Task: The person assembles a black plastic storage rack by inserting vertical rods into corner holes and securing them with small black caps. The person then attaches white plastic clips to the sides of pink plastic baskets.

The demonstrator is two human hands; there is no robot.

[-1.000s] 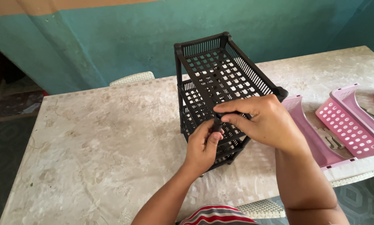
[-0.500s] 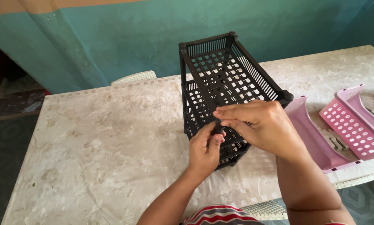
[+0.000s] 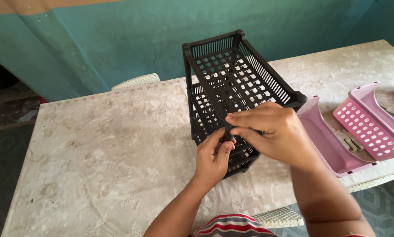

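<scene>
A black plastic tiered rack (image 3: pixel 232 74) with perforated trays stands in the middle of the marble-patterned table (image 3: pixel 100 145). My left hand (image 3: pixel 212 158) pinches the rack's near corner post from below, fingers closed round it. Just above it, my right hand (image 3: pixel 271 131) is closed on the near corner of the top tray, covering that corner. The post's joint is hidden between the two hands.
Pink perforated trays (image 3: pixel 365 127) and a pink side piece (image 3: pixel 324 140) lie on the table at the right, with small grey parts (image 3: pixel 350 144) among them. A teal wall (image 3: pixel 118 39) runs behind. White woven chair backs show at the far edge (image 3: pixel 135 81) and near edge (image 3: pixel 278 217).
Both hands have stayed on the rack's near corner. The view shifted slightly, so rack and hands sit a little further left and higher than half a second ago.
</scene>
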